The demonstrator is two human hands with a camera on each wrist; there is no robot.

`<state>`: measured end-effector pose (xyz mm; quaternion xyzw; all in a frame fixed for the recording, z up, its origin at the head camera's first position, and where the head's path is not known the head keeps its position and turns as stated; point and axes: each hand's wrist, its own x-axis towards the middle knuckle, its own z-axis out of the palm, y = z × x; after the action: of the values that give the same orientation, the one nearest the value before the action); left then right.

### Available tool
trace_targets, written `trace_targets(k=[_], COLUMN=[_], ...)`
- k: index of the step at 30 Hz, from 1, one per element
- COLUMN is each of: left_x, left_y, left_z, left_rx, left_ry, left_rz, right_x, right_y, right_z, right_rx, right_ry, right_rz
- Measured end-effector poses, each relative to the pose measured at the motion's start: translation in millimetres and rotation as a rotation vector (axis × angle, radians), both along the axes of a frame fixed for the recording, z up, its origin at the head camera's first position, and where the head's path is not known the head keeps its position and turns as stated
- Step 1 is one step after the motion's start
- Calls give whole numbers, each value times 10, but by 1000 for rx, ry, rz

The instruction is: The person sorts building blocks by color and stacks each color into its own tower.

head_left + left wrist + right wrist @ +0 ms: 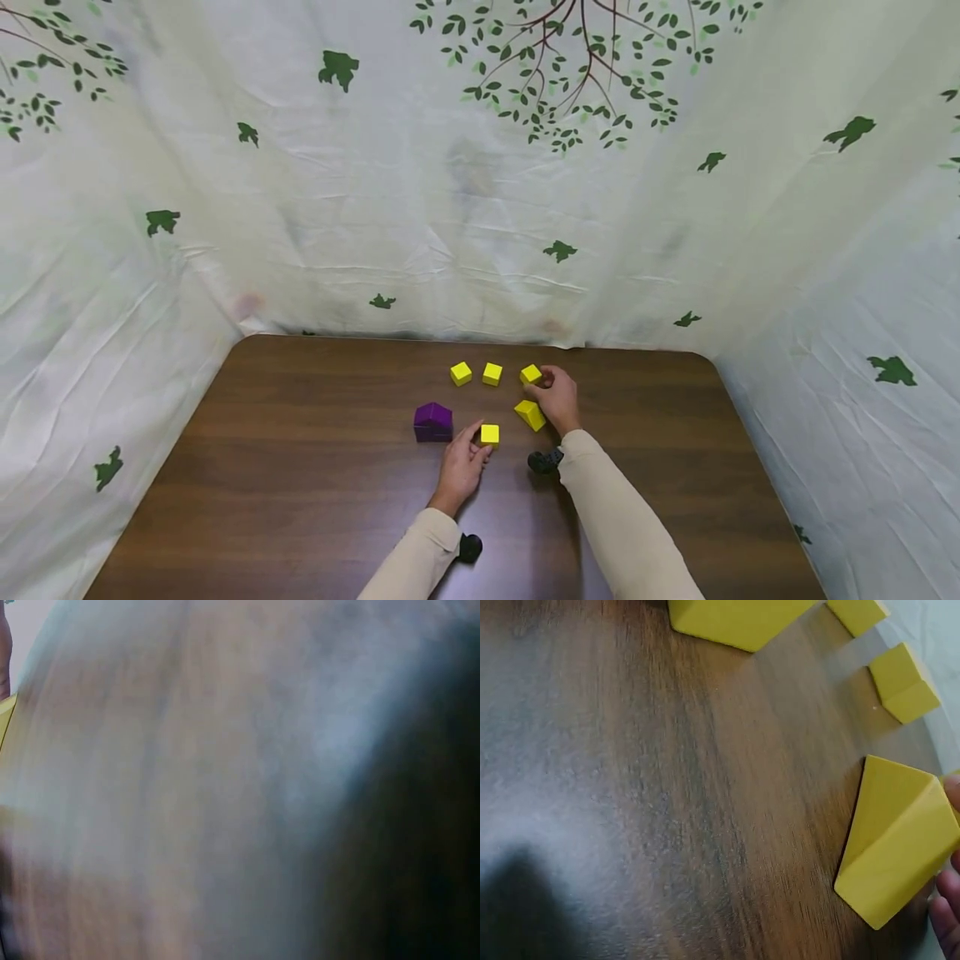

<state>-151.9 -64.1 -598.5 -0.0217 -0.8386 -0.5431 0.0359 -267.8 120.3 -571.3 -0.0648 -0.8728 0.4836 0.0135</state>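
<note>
from where i stand, the person's left hand point(460, 468) pinches the near yellow cube point(490, 436) between thumb and finger; that cube sits on the brown table point(315, 500), in front of the other yellow pieces; the right hand point(559, 402) reaches farther out, its thumb and fingers closed about the far right yellow cube point(531, 373), grasping it at its right side and near edge; just in front of that cube lies a yellow wedge point(530, 415), close under the right hand, its sloping face plain in the right wrist view, though i cannot tell whether the hand touches it; two more cubes, the far left yellow cube point(461, 373) and the middle yellow cube point(492, 374), stand in a row with the gripped one along the table's back; a purple block point(432, 422) with a peaked top rests just left of the left hand; cream sleeves point(622, 517) cover both arms, with a black wrist camera point(470, 548) at the left cuff; behind the table hangs a pale cloth point(450, 217) printed with green leaves and branches; the left wrist view is mostly blur, a yellow edge at its border.
</note>
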Motion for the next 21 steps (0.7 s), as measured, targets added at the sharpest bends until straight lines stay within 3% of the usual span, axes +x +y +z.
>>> trace_targets(k=[7, 21], left_x=[20, 0], left_y=[23, 10], left_z=[-1, 6], left_rx=[-2, -7], left_ry=[-15, -16], left_rz=[0, 13], right_x=[-33, -66], right_y=[-15, -5], right_z=[12, 37], right_rx=[33, 49], right_ry=[-57, -37], right_rz=[6, 4])
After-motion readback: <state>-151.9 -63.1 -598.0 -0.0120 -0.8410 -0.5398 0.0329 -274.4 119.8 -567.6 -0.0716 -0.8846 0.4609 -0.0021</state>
